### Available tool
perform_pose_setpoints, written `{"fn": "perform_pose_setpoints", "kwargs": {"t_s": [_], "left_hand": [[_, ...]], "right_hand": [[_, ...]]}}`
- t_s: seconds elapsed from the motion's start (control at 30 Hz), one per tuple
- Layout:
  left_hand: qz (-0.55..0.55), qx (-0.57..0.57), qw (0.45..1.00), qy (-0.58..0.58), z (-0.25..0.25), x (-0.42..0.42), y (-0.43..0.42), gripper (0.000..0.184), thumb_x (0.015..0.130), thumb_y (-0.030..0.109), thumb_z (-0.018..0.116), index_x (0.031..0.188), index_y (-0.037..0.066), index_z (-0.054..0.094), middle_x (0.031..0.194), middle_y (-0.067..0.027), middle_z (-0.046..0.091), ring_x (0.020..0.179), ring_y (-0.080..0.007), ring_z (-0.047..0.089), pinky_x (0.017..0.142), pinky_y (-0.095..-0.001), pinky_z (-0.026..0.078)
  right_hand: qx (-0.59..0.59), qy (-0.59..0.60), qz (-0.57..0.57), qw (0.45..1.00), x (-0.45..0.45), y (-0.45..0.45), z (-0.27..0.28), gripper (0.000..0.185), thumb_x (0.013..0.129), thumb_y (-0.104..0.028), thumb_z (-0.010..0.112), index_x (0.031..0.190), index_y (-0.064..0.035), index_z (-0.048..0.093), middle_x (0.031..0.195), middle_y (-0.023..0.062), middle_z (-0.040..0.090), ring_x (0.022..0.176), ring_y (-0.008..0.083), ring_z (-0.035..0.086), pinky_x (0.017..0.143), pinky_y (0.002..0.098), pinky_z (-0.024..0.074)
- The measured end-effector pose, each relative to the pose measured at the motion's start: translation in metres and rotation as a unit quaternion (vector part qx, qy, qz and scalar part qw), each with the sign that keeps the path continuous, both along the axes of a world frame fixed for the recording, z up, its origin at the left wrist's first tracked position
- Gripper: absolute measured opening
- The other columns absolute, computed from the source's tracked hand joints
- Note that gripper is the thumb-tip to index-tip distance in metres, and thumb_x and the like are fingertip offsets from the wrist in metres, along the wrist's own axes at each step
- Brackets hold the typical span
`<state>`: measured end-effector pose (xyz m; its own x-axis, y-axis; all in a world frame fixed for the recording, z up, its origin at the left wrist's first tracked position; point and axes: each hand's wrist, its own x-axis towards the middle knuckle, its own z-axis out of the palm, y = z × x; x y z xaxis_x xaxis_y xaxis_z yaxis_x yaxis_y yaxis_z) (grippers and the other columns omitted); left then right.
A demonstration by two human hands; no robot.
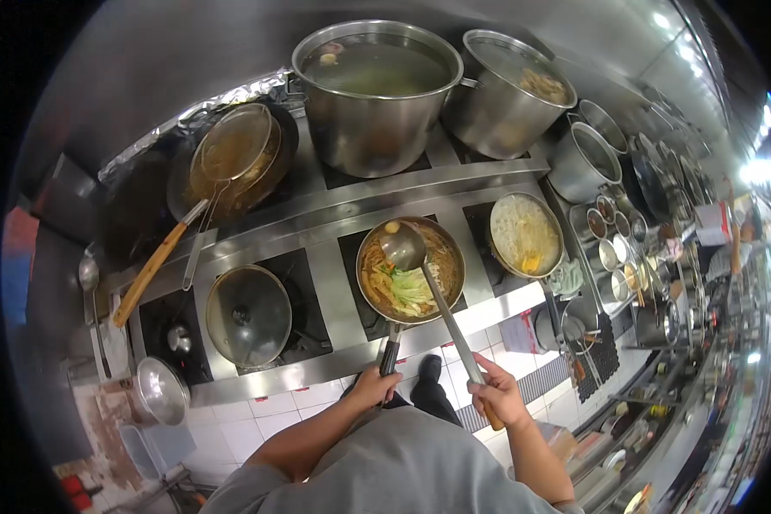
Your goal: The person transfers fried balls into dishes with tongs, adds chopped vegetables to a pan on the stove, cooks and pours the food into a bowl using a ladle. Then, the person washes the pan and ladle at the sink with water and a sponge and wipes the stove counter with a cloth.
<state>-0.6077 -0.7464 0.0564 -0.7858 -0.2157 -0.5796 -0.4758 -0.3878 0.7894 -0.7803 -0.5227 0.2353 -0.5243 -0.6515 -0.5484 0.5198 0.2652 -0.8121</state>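
Observation:
My left hand (pixel 374 386) is closed round the black handle of a frying pan (pixel 461 272), which sits on a burner at the front of the stove. Inside the pan lie noodles or shredded food (pixel 377 278) with pale green cabbage strips (pixel 409 291) on top. My right hand (pixel 499 392) grips the long handle of a ladle (pixel 404 248). The ladle's bowl is over the far left part of the pan, with a small yellowish lump at its rim. Whether the bowl touches the food I cannot tell.
Two large stockpots (pixel 370 128) (pixel 505 120) stand behind. Left of the pan is a lidded pan (pixel 248 317); to the right, another pan (pixel 527 236) holds pale and yellow food. A strainer (pixel 236 141) rests on a wok at back left. Condiment containers (pixel 608 254) line the right.

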Motion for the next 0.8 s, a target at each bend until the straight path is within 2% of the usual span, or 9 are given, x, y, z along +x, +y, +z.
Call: {"fn": "perform_pose_setpoints", "kwargs": {"t_s": [0.07, 0.1, 0.13, 0.17, 0.3, 0.37, 0.47, 0.73, 0.8], "left_hand": [[-0.037, -0.024, 0.999, 0.016, 0.0, 0.002, -0.014, 0.03, 0.092, 0.026, 0.065, 0.072, 0.005, 0.061, 0.056, -0.0025, 0.058, 0.046, -0.0127, 0.056, 0.044, -0.0307, 0.044], [-0.047, -0.022, 0.998, 0.018, 0.0, 0.002, -0.019, 0.03, 0.092, 0.026, 0.065, 0.072, 0.005, 0.061, 0.056, -0.0025, 0.058, 0.046, -0.0127, 0.056, 0.044, -0.0307, 0.044], [-0.034, -0.002, 0.999, -0.001, -0.001, 0.0, -0.022, 0.029, 0.092, 0.026, 0.066, 0.072, 0.005, 0.061, 0.056, -0.0025, 0.058, 0.046, -0.0127, 0.057, 0.044, -0.0306, 0.044], [-0.025, 0.021, 0.999, -0.024, 0.0, 0.002, -0.022, 0.028, 0.092, 0.025, 0.066, 0.073, 0.006, 0.061, 0.055, -0.0024, 0.057, 0.047, -0.0127, 0.057, 0.044, -0.0305, 0.044], [-0.035, 0.033, 0.999, -0.008, 0.012, 0.0, -0.029, 0.02, 0.09, 0.022, 0.069, 0.084, 0.005, 0.06, 0.058, -0.0024, 0.058, 0.045, -0.0127, 0.056, 0.043, -0.0304, 0.044], [-0.059, -0.055, 0.996, -0.034, 0.015, 0.005, -0.036, 0.018, 0.09, 0.019, 0.07, 0.089, 0.005, 0.059, 0.059, -0.0022, 0.059, 0.045, -0.0121, 0.055, 0.042, -0.0298, 0.043], [-0.085, -0.042, 0.995, -0.012, 0.009, 0.019, -0.055, 0.018, 0.089, 0.017, 0.071, 0.09, 0.006, 0.058, 0.059, -0.002, 0.058, 0.045, -0.0116, 0.055, 0.041, -0.0292, 0.042], [-0.19, -0.109, 0.975, -0.041, 0.054, 0.056, -0.07, 0.015, 0.088, 0.01, 0.069, 0.085, 0.004, 0.056, 0.06, -0.0032, 0.057, 0.045, -0.0141, 0.056, 0.043, -0.0306, 0.045], [-0.253, -0.095, 0.962, -0.051, 0.04, 0.071, -0.072, 0.013, 0.087, 0.006, 0.068, 0.088, 0.003, 0.055, 0.061, -0.003, 0.055, 0.045, -0.0139, 0.054, 0.042, -0.0312, 0.045]], "right_hand": [[0.062, 0.048, 0.005, 0.997, 0.026, -0.002, 0.003, 0.066, 0.089, 0.002, 0.062, 0.151, -0.0037, 0.041, 0.082, 0.0086, 0.064, 0.055, 0.017, 0.058, 0.05, 0.0312, 0.0486], [0.105, 0.259, 0.051, 0.959, 0.046, 0.006, -0.002, 0.066, 0.089, -0.001, 0.064, 0.151, -0.0053, 0.041, 0.083, 0.0107, 0.065, 0.06, 0.0197, 0.061, 0.055, 0.0343, 0.0512], [0.146, 0.455, 0.1, 0.873, 0.059, 0.011, -0.007, 0.067, 0.089, -0.004, 0.066, 0.151, -0.0068, 0.042, 0.083, 0.0128, 0.065, 0.065, 0.0223, 0.064, 0.061, 0.0374, 0.0537], [0.244, 0.503, 0.116, 0.821, 0.07, 0.006, -0.008, 0.072, 0.086, -0.005, 0.069, 0.152, -0.0116, 0.042, 0.083, 0.0157, 0.065, 0.074, 0.0255, 0.066, 0.072, 0.0385, 0.054], [0.241, 0.461, 0.069, 0.851, 0.076, -0.008, -0.024, 0.074, 0.086, 0.004, 0.066, 0.153, -0.0165, 0.042, 0.08, 0.0118, 0.063, 0.061, 0.0184, 0.058, 0.06, 0.0341, 0.0507], [0.14, 0.174, -0.074, 0.972, 0.085, -0.01, -0.02, 0.072, 0.09, 0.008, 0.06, 0.155, -0.0161, 0.04, 0.079, 0.0045, 0.06, 0.054, 0.0113, 0.051, 0.05, 0.029, 0.0455], [0.075, 0.059, -0.137, 0.986, 0.105, 0.003, -0.01, 0.07, 0.09, 0.006, 0.062, 0.154, -0.012, 0.04, 0.094, -0.0002, 0.06, 0.066, 0.0082, 0.054, 0.055, 0.026, 0.0455], [-0.002, 0.181, -0.293, 0.939, 0.206, 0.075, -0.012, 0.062, 0.089, 0.005, 0.067, 0.147, -0.002, 0.045, 0.094, 0.005, 0.062, 0.067, 0.0065, 0.057, 0.054, 0.0227, 0.0463], [0.19, 0.194, -0.225, 0.936, 0.229, 0.097, -0.016, 0.048, 0.094, -0.014, 0.069, 0.139, -0.0058, 0.053, 0.101, 0.0108, 0.067, 0.088, 0.0194, 0.066, 0.08, 0.0355, 0.0538]]}}
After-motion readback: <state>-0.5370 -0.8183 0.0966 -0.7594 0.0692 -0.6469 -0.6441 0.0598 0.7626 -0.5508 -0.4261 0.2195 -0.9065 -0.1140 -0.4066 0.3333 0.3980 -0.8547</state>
